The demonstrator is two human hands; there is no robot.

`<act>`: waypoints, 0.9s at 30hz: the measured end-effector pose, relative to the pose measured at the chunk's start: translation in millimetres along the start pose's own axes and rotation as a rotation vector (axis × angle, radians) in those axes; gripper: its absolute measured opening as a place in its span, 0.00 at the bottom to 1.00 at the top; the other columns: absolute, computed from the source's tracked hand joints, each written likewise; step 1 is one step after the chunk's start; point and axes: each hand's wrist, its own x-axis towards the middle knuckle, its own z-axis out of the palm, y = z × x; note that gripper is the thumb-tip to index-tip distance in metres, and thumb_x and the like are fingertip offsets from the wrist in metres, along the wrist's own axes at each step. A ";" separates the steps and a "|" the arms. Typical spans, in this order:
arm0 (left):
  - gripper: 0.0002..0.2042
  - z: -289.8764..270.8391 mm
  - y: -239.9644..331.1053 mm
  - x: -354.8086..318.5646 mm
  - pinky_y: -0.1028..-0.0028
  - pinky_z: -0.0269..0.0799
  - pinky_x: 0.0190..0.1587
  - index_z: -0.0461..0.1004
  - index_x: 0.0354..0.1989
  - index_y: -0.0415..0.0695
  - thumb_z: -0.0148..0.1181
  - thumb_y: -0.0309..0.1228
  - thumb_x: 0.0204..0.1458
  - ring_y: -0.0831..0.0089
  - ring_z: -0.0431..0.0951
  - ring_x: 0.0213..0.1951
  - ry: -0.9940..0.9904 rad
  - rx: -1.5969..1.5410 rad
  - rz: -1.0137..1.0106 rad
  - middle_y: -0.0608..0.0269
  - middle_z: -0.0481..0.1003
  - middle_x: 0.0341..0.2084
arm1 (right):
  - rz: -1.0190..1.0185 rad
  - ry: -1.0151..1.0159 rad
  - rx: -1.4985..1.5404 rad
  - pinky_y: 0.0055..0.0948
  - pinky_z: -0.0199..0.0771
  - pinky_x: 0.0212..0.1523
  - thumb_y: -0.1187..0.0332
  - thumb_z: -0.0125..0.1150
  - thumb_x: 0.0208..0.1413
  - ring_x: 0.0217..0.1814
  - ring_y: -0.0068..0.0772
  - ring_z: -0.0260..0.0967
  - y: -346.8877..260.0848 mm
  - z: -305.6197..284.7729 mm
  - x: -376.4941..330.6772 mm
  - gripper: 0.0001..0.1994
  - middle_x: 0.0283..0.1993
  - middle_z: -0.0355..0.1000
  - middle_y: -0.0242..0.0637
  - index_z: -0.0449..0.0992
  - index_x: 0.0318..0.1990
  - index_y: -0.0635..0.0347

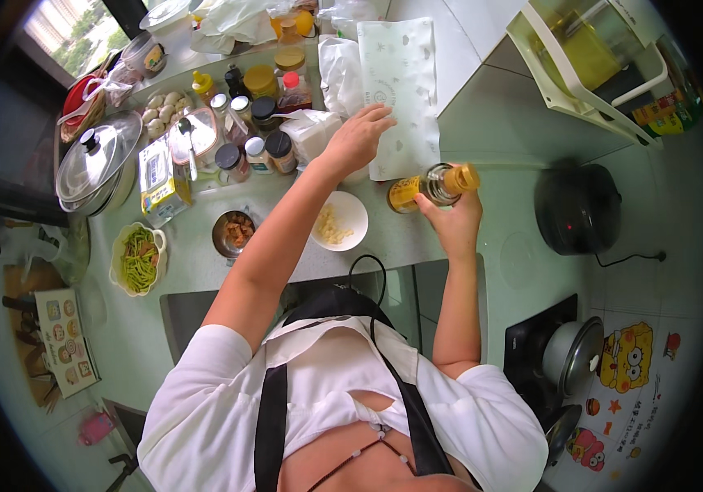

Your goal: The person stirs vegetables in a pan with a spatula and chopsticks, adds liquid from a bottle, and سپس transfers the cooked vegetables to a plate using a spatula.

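Note:
My right hand [456, 220] is wrapped round a glass bottle [435, 187] with a gold-yellow cap and yellow label. The bottle lies tilted almost on its side above the counter, cap to the right. My left hand [356, 141] reaches over the counter with its fingers stretched out, over the edge of a pale patterned sheet [405, 90] at the back; I cannot tell whether they touch it. Below the left hand stands a white bowl [355, 215] of chopped pale bits. Left of my forearm sits a small metal bowl [222, 238] with brown pieces.
Several seasoning jars [232, 158] crowd the back left, near a lidded pot [101, 164] and a tissue pack [161, 184]. A scalloped dish [138, 258] of green vegetable strips stands left. To the right are a black rice cooker [575, 209] and a pot [569, 357] on a stove.

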 end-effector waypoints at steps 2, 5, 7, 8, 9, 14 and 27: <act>0.20 -4.5 0.8 -3.0 0.68 0.58 0.57 0.70 0.44 0.40 0.43 0.15 0.41 0.61 0.59 0.57 -0.005 -0.022 -0.021 0.56 0.64 0.52 | -0.018 -0.021 -0.004 0.28 0.67 0.44 0.71 0.70 0.32 0.39 0.32 0.69 0.6 7.8 4.1 0.28 0.39 0.69 0.38 0.65 0.45 0.63; 0.19 -13.2 0.3 -8.3 0.68 0.59 0.56 0.70 0.44 0.40 0.44 0.15 0.41 0.60 0.61 0.56 0.071 -0.021 -0.004 0.55 0.65 0.50 | -0.010 0.024 0.057 0.29 0.67 0.44 0.71 0.70 0.33 0.39 0.33 0.69 9.9 18.2 15.0 0.27 0.38 0.69 0.39 0.65 0.44 0.64; 0.18 -19.8 1.6 -13.2 0.67 0.60 0.54 0.70 0.44 0.40 0.47 0.16 0.41 0.59 0.63 0.54 0.148 -0.043 -0.043 0.55 0.66 0.48 | -0.023 0.081 0.123 0.29 0.68 0.44 0.70 0.70 0.34 0.38 0.33 0.69 10.5 23.4 25.4 0.27 0.38 0.70 0.39 0.64 0.44 0.65; 0.17 -26.3 1.9 -19.6 0.67 0.61 0.53 0.70 0.43 0.41 0.49 0.18 0.42 0.59 0.63 0.52 0.188 -0.067 -0.098 0.55 0.67 0.48 | -0.048 0.106 0.159 0.29 0.68 0.44 0.70 0.70 0.35 0.38 0.33 0.69 6.2 25.2 32.1 0.26 0.38 0.70 0.39 0.64 0.43 0.65; 0.16 -33.2 0.0 -25.5 0.67 0.61 0.53 0.70 0.43 0.41 0.51 0.19 0.42 0.58 0.64 0.51 0.228 -0.089 -0.154 0.55 0.67 0.47 | -0.071 0.131 0.197 0.29 0.68 0.43 0.70 0.70 0.35 0.38 0.33 0.69 1.8 27.1 38.9 0.26 0.38 0.70 0.39 0.65 0.43 0.65; 0.16 -49.1 -30.0 -49.9 0.66 0.67 0.40 0.69 0.39 0.44 0.54 0.20 0.38 0.59 0.69 0.38 0.393 0.381 -0.365 0.58 0.68 0.37 | -0.098 0.119 0.070 0.27 0.68 0.43 0.72 0.69 0.35 0.39 0.30 0.69 -7.7 31.5 64.6 0.26 0.38 0.69 0.38 0.63 0.44 0.64; 0.16 -40.4 -28.5 -55.8 0.65 0.65 0.42 0.72 0.37 0.43 0.61 0.36 0.39 0.60 0.69 0.43 -0.075 0.393 -0.570 0.58 0.70 0.37 | -0.068 0.168 0.142 0.27 0.67 0.45 0.71 0.70 0.35 0.41 0.29 0.68 -12.1 32.6 79.7 0.27 0.41 0.68 0.37 0.63 0.45 0.64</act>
